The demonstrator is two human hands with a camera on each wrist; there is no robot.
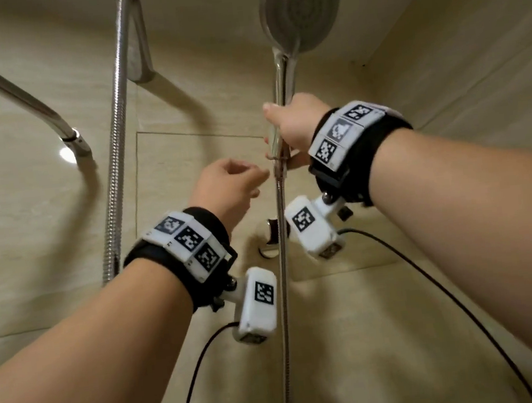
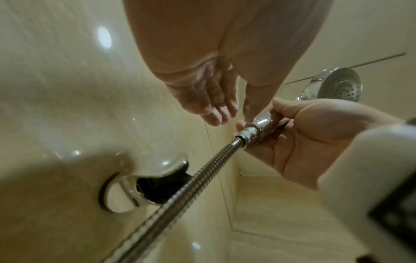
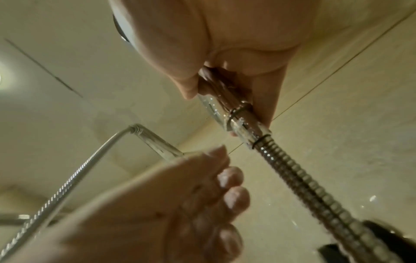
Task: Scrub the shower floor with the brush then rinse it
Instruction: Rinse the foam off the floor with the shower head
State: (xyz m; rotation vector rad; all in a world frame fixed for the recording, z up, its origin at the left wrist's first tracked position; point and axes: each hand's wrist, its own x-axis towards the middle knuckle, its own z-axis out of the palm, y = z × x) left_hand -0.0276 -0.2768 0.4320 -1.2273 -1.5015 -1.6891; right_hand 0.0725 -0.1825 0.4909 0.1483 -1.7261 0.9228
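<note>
My right hand (image 1: 293, 127) grips the chrome handle (image 1: 282, 79) of the hand shower and holds it upright in front of the beige tiled wall. Its round spray head (image 1: 301, 9) is at the top. The left wrist view shows the same grip (image 2: 292, 128) just above the hose nut (image 2: 252, 133). My left hand (image 1: 236, 181) hovers just left of the handle's lower end, its wet fingers (image 2: 216, 106) loosely curled and holding nothing. The metal hose (image 1: 283, 264) hangs straight down from the handle. No brush or floor is in view.
An empty chrome wall holder (image 1: 269, 236) sits on the tiles below my hands, also in the left wrist view (image 2: 144, 186). A second hose (image 1: 117, 150) and a chrome pipe (image 1: 10, 92) run along the wall to the left. The wall corner (image 1: 358, 62) is at the right.
</note>
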